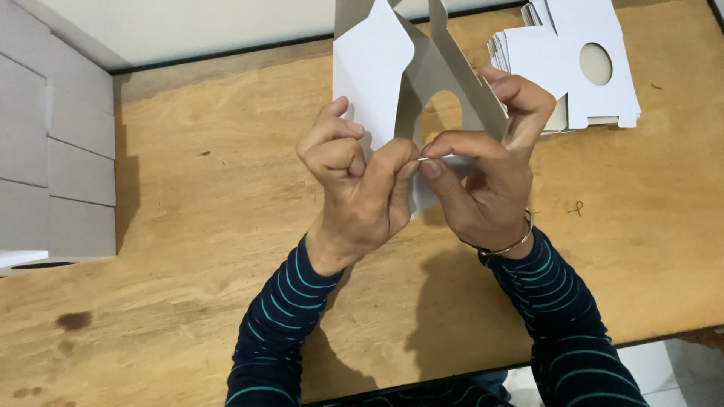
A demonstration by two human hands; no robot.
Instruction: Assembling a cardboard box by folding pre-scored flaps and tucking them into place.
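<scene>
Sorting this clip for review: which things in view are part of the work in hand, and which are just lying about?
In hand:
- white die-cut cardboard box blank with round hole
- left hand
- right hand

Lying about:
- stack of flat white cardboard blanks
- wooden table
- stacked grey boxes

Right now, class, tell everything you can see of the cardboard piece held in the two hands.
The cardboard piece is a flat die-cut box blank, white on one face and grey on the other, partly folded into a tent shape with a round hole in one panel. It is held upright above the wooden table. The left hand and right hand pinch its lower edge.
</scene>
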